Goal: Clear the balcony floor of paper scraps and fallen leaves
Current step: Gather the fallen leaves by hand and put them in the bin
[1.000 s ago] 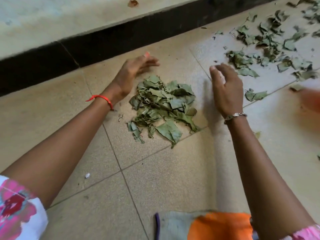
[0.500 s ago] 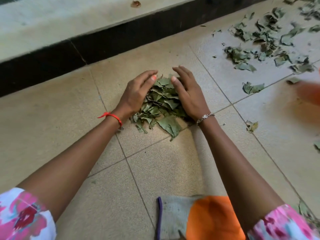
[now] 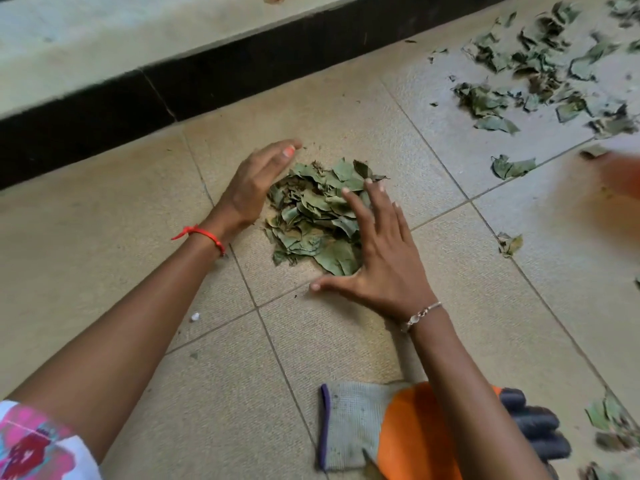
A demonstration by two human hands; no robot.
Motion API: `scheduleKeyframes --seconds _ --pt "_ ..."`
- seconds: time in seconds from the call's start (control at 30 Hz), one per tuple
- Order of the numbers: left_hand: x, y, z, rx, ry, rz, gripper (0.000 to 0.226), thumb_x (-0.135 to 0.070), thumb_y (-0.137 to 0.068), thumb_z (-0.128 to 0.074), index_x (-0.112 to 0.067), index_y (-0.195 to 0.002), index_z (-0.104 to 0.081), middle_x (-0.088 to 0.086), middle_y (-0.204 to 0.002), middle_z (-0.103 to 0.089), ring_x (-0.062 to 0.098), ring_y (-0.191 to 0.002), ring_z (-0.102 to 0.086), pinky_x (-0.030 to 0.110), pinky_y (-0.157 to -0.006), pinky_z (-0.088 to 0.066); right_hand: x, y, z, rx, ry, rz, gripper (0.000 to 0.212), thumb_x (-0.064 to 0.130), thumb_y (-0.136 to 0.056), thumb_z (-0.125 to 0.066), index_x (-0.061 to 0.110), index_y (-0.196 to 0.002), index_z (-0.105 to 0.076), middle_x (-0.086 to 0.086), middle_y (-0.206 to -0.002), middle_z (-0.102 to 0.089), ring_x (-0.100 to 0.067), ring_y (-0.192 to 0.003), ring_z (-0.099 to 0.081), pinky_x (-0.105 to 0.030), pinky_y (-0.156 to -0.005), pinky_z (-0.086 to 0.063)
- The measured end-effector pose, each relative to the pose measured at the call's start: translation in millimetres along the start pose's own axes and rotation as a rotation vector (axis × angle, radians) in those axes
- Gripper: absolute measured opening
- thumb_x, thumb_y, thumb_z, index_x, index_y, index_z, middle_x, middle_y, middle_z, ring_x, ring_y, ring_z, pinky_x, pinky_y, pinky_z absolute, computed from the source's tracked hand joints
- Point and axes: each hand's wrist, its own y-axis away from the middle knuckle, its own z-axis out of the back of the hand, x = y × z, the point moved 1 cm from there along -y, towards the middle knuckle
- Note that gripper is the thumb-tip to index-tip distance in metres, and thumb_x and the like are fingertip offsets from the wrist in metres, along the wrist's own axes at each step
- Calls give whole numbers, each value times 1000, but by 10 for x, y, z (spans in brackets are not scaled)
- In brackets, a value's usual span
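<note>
A pile of dry green leaves (image 3: 311, 216) lies on the beige tiled floor (image 3: 104, 237). My left hand (image 3: 254, 183) stands on its edge against the pile's left side, fingers straight. Spread flat, my right hand (image 3: 375, 251) presses the pile's right and near side, its thumb stretched out along the floor. Many more loose leaves (image 3: 540, 74) are scattered over the tiles at the upper right. One small white paper scrap (image 3: 195, 317) sits on the floor under my left forearm.
A grey and orange work glove (image 3: 349, 427) lies on the floor near me, partly under my right arm. A black skirting strip (image 3: 207, 81) and a pale ledge run along the far side. Single leaves (image 3: 512, 167) lie to the right; a blurred orange shape (image 3: 620, 174) is at the right edge.
The hands closed in on the loose leaves from both sides and packed them into a tighter pile. Since then my right hand has flattened and slid to the pile's near right side.
</note>
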Motion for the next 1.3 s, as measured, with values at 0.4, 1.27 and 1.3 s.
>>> scheduleKeyframes --seconds 0.4,1.27,1.3 --pt "1 107 -320 -139 -156 -131 73 -61 -84 -24 -19 -142 -40 -2 -150 -36 7 -136 -31 45 -115 -24 -13 -508 20 -205 -161 -179 80 75 -76 -40 33 -143 -26 -6 -155 -12 -25 -144 -12 -48 -116 -17" --pt "-226 231 -420 -238 1215 235 22 -12 -95 -35 -7 -95 -56 1 -82 -63 8 -80 -61 15 -73 -50 930 -660 -252 -491 -953 -273 35 9 -90 -42 8 -124 -52 -7 -125 -56 -11 -113 -51 -14 -94 -38" --pt "-234 233 -413 -232 1264 264 22 -14 -95 -35 -6 -101 -55 3 -90 -62 10 -88 -59 17 -78 -49 938 -686 -258 -447 -931 -280 37 12 -93 -38 7 -128 -51 -7 -132 -54 -13 -123 -47 -17 -101 -33"
